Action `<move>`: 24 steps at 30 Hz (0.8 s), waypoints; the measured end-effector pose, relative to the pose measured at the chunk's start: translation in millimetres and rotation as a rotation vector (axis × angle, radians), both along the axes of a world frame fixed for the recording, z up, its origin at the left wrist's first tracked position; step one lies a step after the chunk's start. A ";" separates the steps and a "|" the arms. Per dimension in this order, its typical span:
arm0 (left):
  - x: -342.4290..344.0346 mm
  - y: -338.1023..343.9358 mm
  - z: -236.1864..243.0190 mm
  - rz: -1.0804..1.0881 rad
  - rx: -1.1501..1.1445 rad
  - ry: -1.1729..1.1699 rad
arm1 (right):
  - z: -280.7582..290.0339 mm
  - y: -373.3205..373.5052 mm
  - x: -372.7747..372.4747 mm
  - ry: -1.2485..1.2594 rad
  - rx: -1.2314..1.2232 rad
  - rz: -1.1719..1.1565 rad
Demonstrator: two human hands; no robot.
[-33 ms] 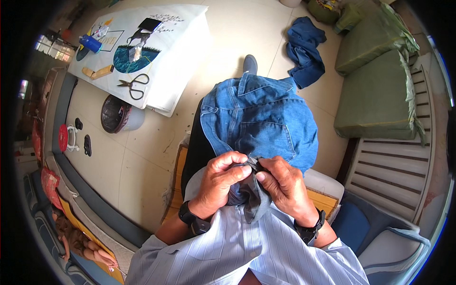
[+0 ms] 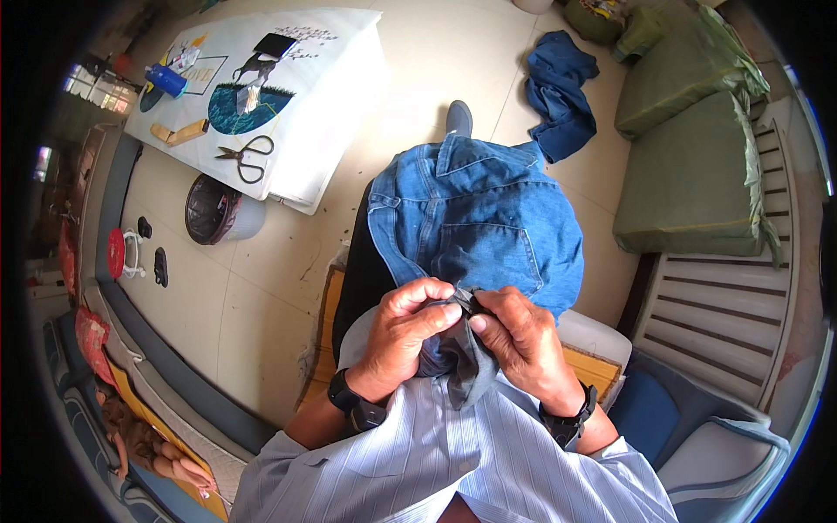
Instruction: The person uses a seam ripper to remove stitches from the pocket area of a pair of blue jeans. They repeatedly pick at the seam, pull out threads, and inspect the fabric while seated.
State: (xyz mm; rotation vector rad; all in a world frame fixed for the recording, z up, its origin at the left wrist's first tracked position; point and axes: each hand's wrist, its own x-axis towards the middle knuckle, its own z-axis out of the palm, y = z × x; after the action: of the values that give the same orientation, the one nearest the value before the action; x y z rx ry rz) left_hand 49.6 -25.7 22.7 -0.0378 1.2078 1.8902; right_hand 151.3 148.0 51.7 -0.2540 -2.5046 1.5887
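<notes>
A pair of blue jeans (image 2: 488,209) lies bunched over my lap, back pockets facing up. At its near edge, close to my shirt, is a piece of dark grey fabric (image 2: 471,370) that hangs down in folds. My left hand (image 2: 405,327) pinches this fabric between thumb and fingers. Right beside it, my right hand (image 2: 519,336) pinches the same fabric, the two thumbs nearly meeting. Whether the grey fabric is joined to the jeans is hidden by my hands, as is anything small between the fingertips.
A white table (image 2: 340,87) at far left carries black scissors (image 2: 247,159) and a blue bottle (image 2: 166,80). Below it stands a waste bin (image 2: 225,209). More denim (image 2: 561,94) lies on the floor ahead. Green cushions (image 2: 693,174) are at right. A person (image 2: 153,440) lies on the left sofa.
</notes>
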 end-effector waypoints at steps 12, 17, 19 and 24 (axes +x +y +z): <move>0.8 0.3 -1.6 0.014 -0.001 -0.034 | -4.5 0.2 -0.9 0.034 0.014 -0.006; -0.8 0.8 -1.3 0.012 0.015 -0.054 | -7.4 0.3 -1.7 0.078 0.039 -0.011; -0.8 1.0 -1.4 0.015 0.014 -0.055 | -7.0 -0.2 -1.9 0.076 0.047 -0.016; 0.1 0.8 -3.9 0.021 0.023 -0.060 | -8.8 1.2 -1.8 0.070 0.023 -0.010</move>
State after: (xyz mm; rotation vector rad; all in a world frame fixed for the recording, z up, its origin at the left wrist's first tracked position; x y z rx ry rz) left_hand 49.7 -24.8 18.8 -0.0941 1.1497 1.9073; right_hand 149.5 149.2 42.9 -0.2036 -2.4635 1.5361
